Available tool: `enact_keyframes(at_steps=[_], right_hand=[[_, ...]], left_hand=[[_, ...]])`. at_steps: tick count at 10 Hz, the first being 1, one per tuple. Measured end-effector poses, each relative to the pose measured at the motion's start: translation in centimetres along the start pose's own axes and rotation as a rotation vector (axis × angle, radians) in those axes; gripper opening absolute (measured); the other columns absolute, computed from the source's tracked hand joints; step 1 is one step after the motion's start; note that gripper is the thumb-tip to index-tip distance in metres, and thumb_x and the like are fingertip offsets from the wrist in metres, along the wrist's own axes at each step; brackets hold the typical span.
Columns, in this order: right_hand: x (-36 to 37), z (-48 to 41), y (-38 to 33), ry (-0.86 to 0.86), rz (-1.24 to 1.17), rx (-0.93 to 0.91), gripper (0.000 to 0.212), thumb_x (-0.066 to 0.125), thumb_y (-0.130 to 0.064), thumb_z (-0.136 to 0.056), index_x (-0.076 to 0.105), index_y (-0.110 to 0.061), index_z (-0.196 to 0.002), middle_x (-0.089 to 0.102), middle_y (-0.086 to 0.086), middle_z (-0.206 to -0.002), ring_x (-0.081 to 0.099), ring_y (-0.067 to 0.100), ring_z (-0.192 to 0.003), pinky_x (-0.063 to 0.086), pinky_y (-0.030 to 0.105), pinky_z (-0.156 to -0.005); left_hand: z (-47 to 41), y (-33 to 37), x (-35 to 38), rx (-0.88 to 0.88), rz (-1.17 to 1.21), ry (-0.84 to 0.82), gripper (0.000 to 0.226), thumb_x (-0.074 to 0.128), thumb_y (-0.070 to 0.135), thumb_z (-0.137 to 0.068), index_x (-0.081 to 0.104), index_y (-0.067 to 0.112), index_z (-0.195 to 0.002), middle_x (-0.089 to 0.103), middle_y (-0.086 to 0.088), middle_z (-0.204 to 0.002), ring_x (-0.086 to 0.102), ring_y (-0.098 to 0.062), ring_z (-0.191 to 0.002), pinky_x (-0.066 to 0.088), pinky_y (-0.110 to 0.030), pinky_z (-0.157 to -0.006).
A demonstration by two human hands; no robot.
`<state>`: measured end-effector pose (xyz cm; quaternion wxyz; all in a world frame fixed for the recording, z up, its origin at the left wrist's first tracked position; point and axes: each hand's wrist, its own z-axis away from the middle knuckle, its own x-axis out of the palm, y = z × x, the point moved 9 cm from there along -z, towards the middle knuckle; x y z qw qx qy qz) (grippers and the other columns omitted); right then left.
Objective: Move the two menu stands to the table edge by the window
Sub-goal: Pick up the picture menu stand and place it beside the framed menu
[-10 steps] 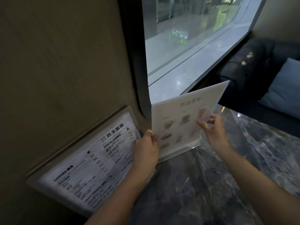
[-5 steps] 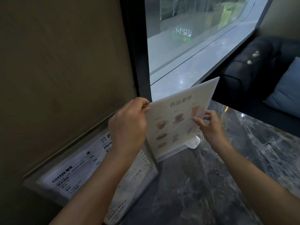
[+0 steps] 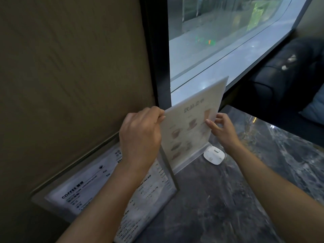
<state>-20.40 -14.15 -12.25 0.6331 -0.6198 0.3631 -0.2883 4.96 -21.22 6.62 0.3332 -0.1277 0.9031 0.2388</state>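
A clear acrylic drinks menu stand [image 3: 191,123] with pictures of cups stands upright on the dark marble table [image 3: 228,199], close to the window. My left hand [image 3: 140,135] pinches its upper left corner. My right hand [image 3: 222,130] holds its right edge with fingertips. A second stand, the coffee menu stand [image 3: 84,192] with black text, leans against the brown wall at the table's left edge, partly hidden by my left forearm.
A small white square device [image 3: 214,155] lies on the table just right of the drinks stand's base. The window [image 3: 219,41] and its sill run behind. A dark sofa [image 3: 284,74] with a blue cushion [image 3: 315,107] sits past the table's far edge.
My left hand rose from the drinks stand's lower left edge to its top left corner. The stand shifted slightly, and the white device now shows beside its base.
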Motion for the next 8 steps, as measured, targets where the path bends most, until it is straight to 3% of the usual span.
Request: enact_keyframes(at_steps=[2,3,5,7,8], right_hand=[[1.9,-1.2,-0.3,-0.110,0.003,0.005,0.035,0.062,-0.026,-0.084,0.047,-0.010,-0.111,0.061,-0.004,-0.090,0.064,0.001,-0.074,0.051,0.013,-0.053],[2.4,-1.6,0.0,-0.135,-0.008,0.010,0.037,0.061,-0.027,-0.084,0.045,-0.011,-0.113,0.062,-0.004,-0.092,0.064,-0.006,-0.070,0.049,0.011,-0.051],[2.6,-1.4,0.3,-0.164,-0.001,0.025,0.043,0.060,-0.034,-0.084,0.043,-0.016,-0.119,0.059,-0.006,-0.096,0.062,-0.009,-0.073,0.047,0.008,-0.050],[2.4,-0.7,-0.2,-0.169,0.087,0.036,0.055,0.060,-0.041,-0.083,0.038,-0.021,-0.129,0.057,-0.008,-0.095,0.058,-0.001,-0.081,0.044,0.006,-0.049],[1.5,-0.3,-0.9,-0.134,0.241,0.028,0.067,0.058,-0.050,-0.080,0.030,-0.022,-0.134,0.055,-0.004,-0.108,0.055,0.008,-0.092,0.045,0.016,-0.066]], left_hand=[[0.0,0.0,0.3,0.034,-0.021,-0.006,0.002,0.066,0.004,-0.082,0.066,0.005,-0.081,0.069,-0.010,-0.068,0.059,-0.025,-0.060,0.031,-0.027,-0.061],[0.1,0.0,0.4,0.049,-0.040,-0.009,0.002,0.064,0.005,-0.084,0.066,0.005,-0.082,0.069,-0.011,-0.070,0.059,-0.026,-0.062,0.033,-0.029,-0.060],[0.1,0.3,0.6,0.082,-0.078,-0.020,0.005,0.061,0.006,-0.087,0.064,0.005,-0.084,0.068,-0.011,-0.072,0.058,-0.027,-0.064,0.044,-0.040,-0.057],[0.1,0.6,0.8,0.087,-0.098,-0.052,0.003,0.059,0.010,-0.087,0.061,0.008,-0.087,0.064,-0.009,-0.069,0.054,-0.024,-0.062,0.039,-0.036,-0.057],[0.0,0.5,0.6,0.084,-0.083,-0.046,0.004,0.059,0.012,-0.088,0.060,0.008,-0.089,0.064,-0.009,-0.071,0.054,-0.024,-0.063,0.038,-0.033,-0.058]])
